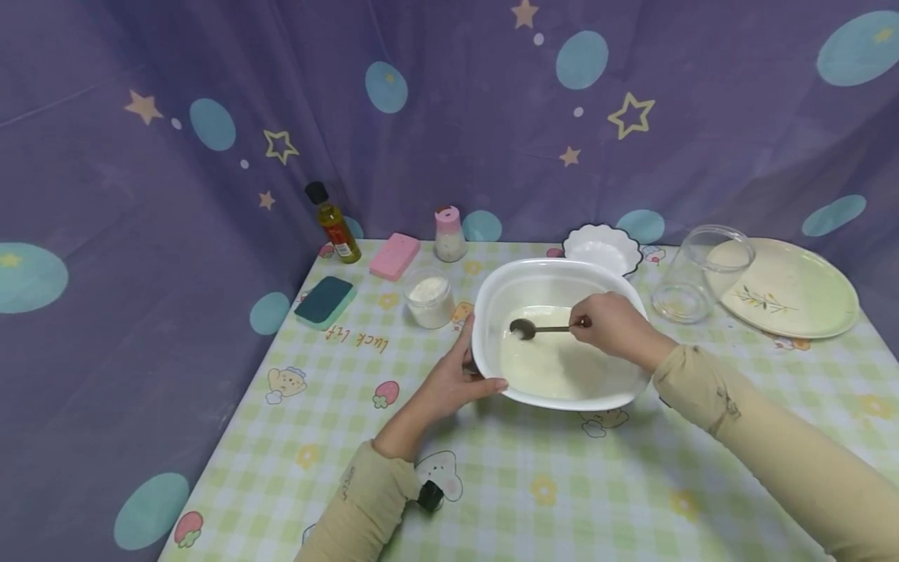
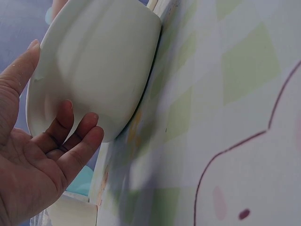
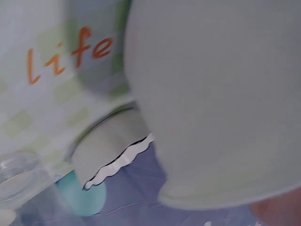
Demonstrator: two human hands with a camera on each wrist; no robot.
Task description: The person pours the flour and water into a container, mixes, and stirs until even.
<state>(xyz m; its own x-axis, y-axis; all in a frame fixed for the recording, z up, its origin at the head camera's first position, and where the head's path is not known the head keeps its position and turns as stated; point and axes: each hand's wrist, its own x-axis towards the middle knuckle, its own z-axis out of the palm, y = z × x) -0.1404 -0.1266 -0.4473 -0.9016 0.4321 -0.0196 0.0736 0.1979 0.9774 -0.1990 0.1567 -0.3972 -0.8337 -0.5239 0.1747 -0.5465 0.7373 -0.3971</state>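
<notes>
A white basin stands on the checked tablecloth, with a pale, creamy liquid covering its bottom. My left hand holds the basin at its left side. In the left wrist view, the thumb lies at the rim while bent fingers rest against the outer wall. Over the liquid, my right hand pinches the handle of a dark metal spoon, whose bowl points left and carries a little pale stuff. The right wrist view shows mostly the basin's outer wall; the spoon is hidden there.
Left of the basin stands a clear jar of white powder. Behind are an oil bottle, sponges, a pink-topped shaker and a scalloped white bowl. A clear plastic cup and an oval plate lie at right.
</notes>
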